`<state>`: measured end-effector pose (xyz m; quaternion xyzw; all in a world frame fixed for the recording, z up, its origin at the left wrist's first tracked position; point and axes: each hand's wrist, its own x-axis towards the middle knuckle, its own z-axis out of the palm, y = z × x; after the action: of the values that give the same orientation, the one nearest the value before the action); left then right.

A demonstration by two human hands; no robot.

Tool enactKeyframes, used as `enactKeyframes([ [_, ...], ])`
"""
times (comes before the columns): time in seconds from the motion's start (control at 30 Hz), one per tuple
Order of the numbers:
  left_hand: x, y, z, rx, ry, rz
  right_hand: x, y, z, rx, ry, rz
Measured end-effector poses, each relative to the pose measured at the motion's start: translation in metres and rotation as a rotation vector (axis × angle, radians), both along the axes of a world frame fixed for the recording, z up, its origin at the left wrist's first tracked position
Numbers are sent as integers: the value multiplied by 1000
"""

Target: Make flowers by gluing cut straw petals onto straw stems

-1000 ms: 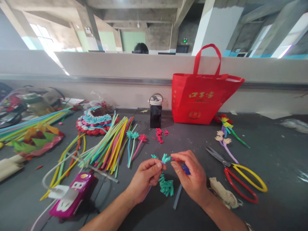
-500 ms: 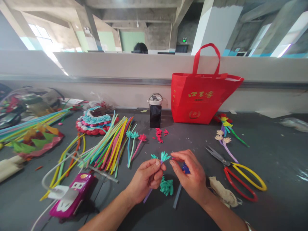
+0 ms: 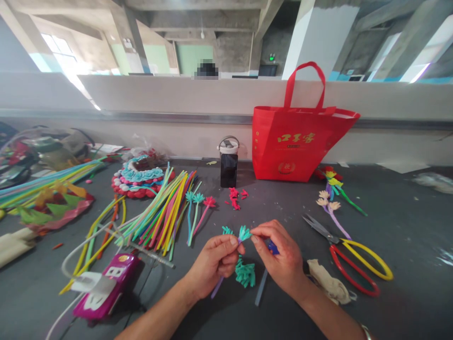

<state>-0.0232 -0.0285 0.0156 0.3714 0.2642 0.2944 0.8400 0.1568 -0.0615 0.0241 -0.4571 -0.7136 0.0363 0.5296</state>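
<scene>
Teal, the fringed flower head [image 3: 244, 233] that sits right at the pinch point between your two hands, above the dark grey table [image 3: 389, 264]. Your left hand [image 3: 215, 262] is closed narrow, thumb against forefinger, on the lilac stem [image 3: 216, 288] just below that head; the stem runs down and out under the palm toward your wrist. Your right hand [image 3: 281, 257] meets it from the other side, thumb and forefinger tips pinched on the fringe itself, and a small blue object [image 3: 272, 246] is tucked in the curled fingers behind; what it is cannot be told. Directly beneath the grip lies a loose clump of teal fringe pieces [image 3: 245, 274], with a grey strip [image 3: 261, 287] on the table just right of it. A second small teal tuft [image 3: 227, 230] shows just left of the held head, above your left knuckles. Right of your right hand, near the wrist, a crumpled beige cloth [image 3: 329, 284]; beyond it, scissors with red and yellow handles [image 3: 354, 257], blades apart. Left of the grip, well apart, a fan of coloured sticks [image 3: 163, 212] and a magenta glue gun [image 3: 106, 288]. Beyond the grip, small red fringe bits [image 3: 234, 197], a dark bottle [image 3: 229, 165] and a red tote bag [image 3: 297, 141]
</scene>
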Motion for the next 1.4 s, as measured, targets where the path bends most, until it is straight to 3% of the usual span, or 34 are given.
enactKeyframes([
  [0.6, 1, -2, 1, 29, 33, 21, 0, -3, 2, -10, -24, 13],
  [0.8, 6, -3, 0, -6, -55, 121, -1, -4, -1, -11, 50, -79],
  [1.03, 9, -6, 0, 99, -41, 259, -8, -6, -1, -36, 29, 15],
  [1.4, 12, -8, -3, 83, -21, 187, -11, -7, -4, -152, 89, 20],
])
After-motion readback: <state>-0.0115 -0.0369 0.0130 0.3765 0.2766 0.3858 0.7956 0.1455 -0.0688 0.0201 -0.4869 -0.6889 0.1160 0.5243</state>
